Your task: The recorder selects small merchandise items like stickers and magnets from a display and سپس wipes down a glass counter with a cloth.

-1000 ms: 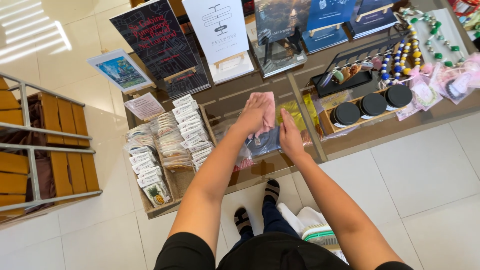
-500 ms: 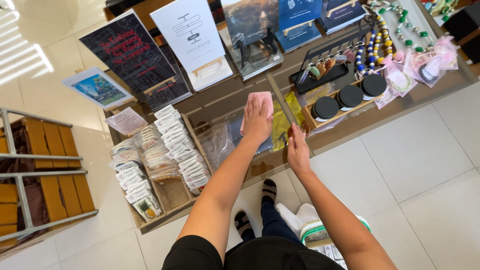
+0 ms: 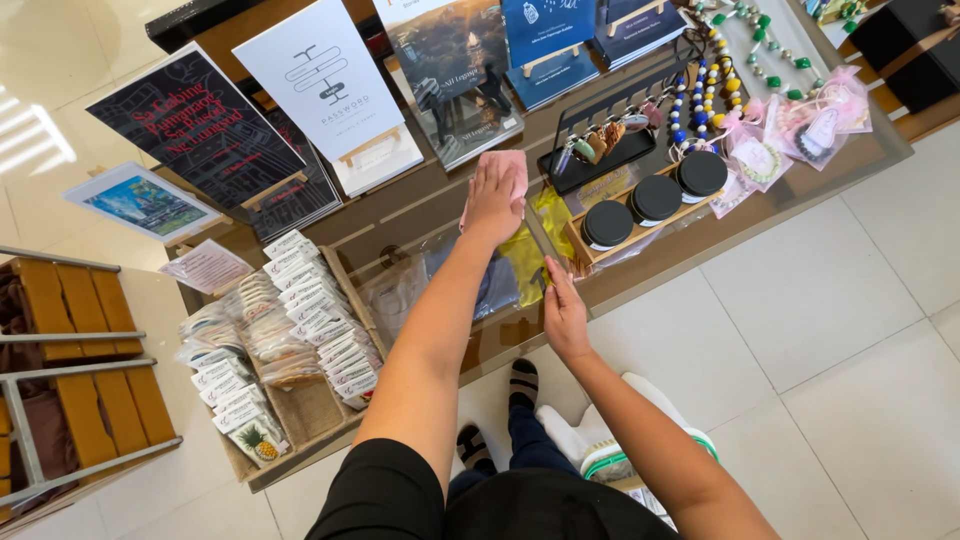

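The left hand [image 3: 493,195] lies flat and open on a pink cloth [image 3: 508,170], pressing it to the glass surface [image 3: 400,215] (beside the black tray [image 3: 600,160]), while the right hand [image 3: 565,310] rests open on the surface edge nearer the person, seemingly for support.

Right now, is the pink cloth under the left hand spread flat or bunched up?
Spread flat. The pink cloth lies on the glass counter top under the open palm of the left hand, with only its far edge showing.

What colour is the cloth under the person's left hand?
The cloth is pink; the left hand presses flat on it, seen in the head view.
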